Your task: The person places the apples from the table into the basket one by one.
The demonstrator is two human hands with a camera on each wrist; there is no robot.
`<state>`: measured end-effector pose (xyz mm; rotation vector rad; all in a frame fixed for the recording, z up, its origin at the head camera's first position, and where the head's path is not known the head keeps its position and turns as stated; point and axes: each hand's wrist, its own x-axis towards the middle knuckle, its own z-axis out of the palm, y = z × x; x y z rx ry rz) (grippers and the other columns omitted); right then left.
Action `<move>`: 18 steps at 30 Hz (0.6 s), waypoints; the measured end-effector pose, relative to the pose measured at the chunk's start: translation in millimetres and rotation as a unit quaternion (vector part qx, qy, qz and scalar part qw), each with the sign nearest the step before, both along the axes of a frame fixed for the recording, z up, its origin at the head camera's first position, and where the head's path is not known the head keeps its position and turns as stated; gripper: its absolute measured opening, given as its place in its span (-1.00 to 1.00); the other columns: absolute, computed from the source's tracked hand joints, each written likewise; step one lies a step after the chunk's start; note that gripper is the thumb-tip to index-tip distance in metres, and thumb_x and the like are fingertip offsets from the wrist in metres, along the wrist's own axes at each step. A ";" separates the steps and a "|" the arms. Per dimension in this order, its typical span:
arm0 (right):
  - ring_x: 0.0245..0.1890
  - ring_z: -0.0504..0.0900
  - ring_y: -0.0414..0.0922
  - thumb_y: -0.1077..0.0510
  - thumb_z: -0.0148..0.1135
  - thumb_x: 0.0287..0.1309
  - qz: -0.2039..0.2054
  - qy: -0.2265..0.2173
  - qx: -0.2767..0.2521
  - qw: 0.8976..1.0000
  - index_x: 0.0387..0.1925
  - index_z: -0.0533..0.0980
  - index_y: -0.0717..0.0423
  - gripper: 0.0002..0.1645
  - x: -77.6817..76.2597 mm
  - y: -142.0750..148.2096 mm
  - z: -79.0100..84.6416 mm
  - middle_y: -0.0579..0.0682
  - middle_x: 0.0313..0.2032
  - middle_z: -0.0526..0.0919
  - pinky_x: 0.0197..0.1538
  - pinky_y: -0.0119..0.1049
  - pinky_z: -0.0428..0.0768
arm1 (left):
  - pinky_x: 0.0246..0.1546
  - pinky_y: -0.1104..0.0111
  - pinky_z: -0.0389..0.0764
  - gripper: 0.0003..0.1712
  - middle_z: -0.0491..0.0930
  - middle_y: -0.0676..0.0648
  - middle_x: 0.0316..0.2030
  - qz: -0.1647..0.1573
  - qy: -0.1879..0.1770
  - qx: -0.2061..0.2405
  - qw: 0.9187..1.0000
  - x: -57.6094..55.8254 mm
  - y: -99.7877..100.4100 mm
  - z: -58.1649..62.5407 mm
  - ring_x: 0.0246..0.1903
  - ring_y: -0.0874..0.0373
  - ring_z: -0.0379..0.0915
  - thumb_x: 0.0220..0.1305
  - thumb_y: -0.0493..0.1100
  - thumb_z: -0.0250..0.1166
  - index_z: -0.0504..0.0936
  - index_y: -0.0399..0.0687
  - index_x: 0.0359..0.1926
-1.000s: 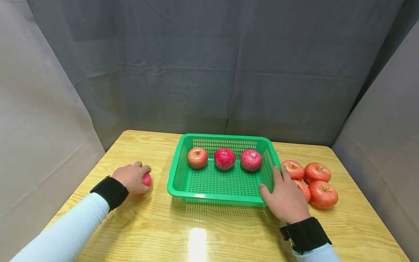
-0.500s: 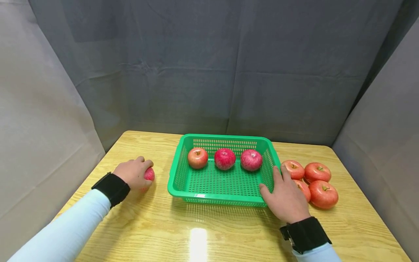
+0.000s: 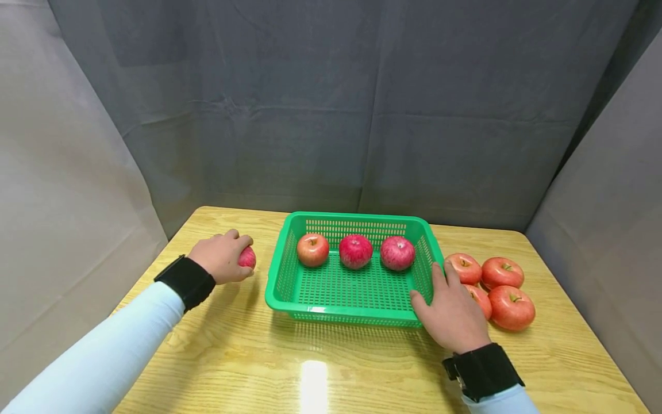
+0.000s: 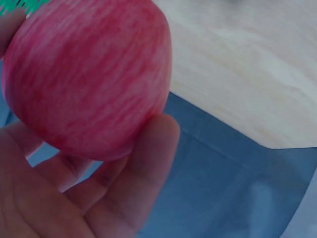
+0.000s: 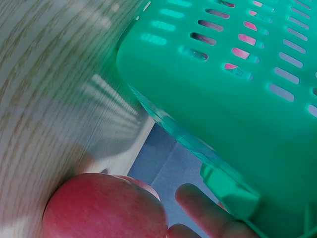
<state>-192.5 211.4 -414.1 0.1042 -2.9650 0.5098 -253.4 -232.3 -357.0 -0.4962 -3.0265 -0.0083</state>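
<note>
Carrying a red apple (image 3: 247, 257), the left hand (image 3: 223, 264) stands higher and farther forward than in the earlier pictures, off the surface (image 3: 233, 356) and nearer the left wall of the green basket (image 3: 276, 276).

- Left hand: fingers curled round the red apple, grasping it; the left wrist view shows the fruit (image 4: 89, 74) seated against fingers (image 4: 143, 168) and palm, surface and grey cloth behind. Judged from the shift: the apple is in transit toward the basket, not yet over its rim.
- Right hand (image 3: 455, 313): unmoved; fingers straight, resting against the basket's right near corner, thumb along the front wall. It holds nothing, only steadying. The right wrist view shows the basket corner (image 5: 233, 99) close above a fingertip.
- Basket contents: three apples (image 3: 355, 251) in a row along the far wall, ahead of both hands.
- Right of the right hand: four apples (image 3: 499, 287) clustered on the surface, one partly behind the knuckles.
- Writing, brands, labels: none legible on basket, fruit, wristbands or cloth.
</note>
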 end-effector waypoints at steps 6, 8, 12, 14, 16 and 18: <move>0.26 0.33 0.49 -0.28 0.03 0.41 0.000 0.004 -0.001 1.000 0.52 0.07 0.39 0.01 0.1 0.5 0.2 0.46 0.48 -0.01 0.10 0.40 0.43 | -0.43 0.07 0.61 -0.37 0.52 -0.13 -0.23 -0.013 0.026 -0.003 1.000 -4.7 12.1 19.0 -0.38 -0.06 0.50 0.06 0.10 0.47 0.61 -0.10 0.11; 0.26 0.33 0.49 -0.29 0.02 0.41 -0.001 0.003 -0.001 1.000 0.52 0.07 0.39 0.01 0.2 0.9 0.0 0.46 0.48 -0.01 0.10 0.40 0.43 | -0.43 0.07 0.60 -0.40 0.52 -0.12 -0.25 -0.017 0.031 -0.001 0.999 -6.5 17.2 25.2 -0.39 -0.05 0.50 0.06 0.08 0.46 0.61 -0.09 0.09; 0.25 0.35 0.49 -0.33 -0.02 0.41 -0.002 0.001 0.000 1.000 0.52 0.07 0.38 0.03 0.4 1.3 -0.2 0.46 0.48 -0.01 0.09 0.40 0.44 | -0.45 0.10 0.58 -0.44 0.51 -0.11 -0.25 -0.019 0.031 -0.001 0.999 -9.5 27.2 35.3 -0.40 -0.04 0.50 0.06 0.07 0.45 0.62 -0.07 0.06; 0.25 0.35 0.48 -0.34 -0.03 0.41 -0.002 0.000 -0.001 1.000 0.52 0.07 0.38 0.04 0.5 1.1 -0.2 0.46 0.49 -0.01 0.08 0.40 0.45 | -0.46 0.10 0.58 -0.44 0.51 -0.11 -0.24 -0.019 0.031 -0.003 0.999 -10.7 31.9 38.8 -0.39 -0.03 0.50 0.07 0.08 0.45 0.62 -0.06 0.06; 0.25 0.35 0.48 -0.33 -0.03 0.41 -0.001 0.001 -0.001 1.000 0.52 0.07 0.38 0.03 0.4 0.7 -0.1 0.46 0.49 -0.01 0.09 0.39 0.45 | -0.46 0.11 0.57 -0.44 0.51 -0.11 -0.24 -0.021 0.033 -0.005 0.999 -11.8 36.1 41.1 -0.39 -0.03 0.50 0.07 0.09 0.45 0.62 -0.05 0.06; 0.25 0.36 0.47 -0.33 -0.03 0.41 -0.001 0.003 -0.002 1.000 0.52 0.07 0.37 0.03 0.1 0.4 -0.1 0.45 0.49 -0.01 0.08 0.39 0.45 | -0.47 0.12 0.56 -0.44 0.51 -0.11 -0.24 -0.025 0.035 -0.008 0.999 -12.8 40.0 42.8 -0.39 -0.02 0.50 0.07 0.10 0.44 0.62 -0.04 0.06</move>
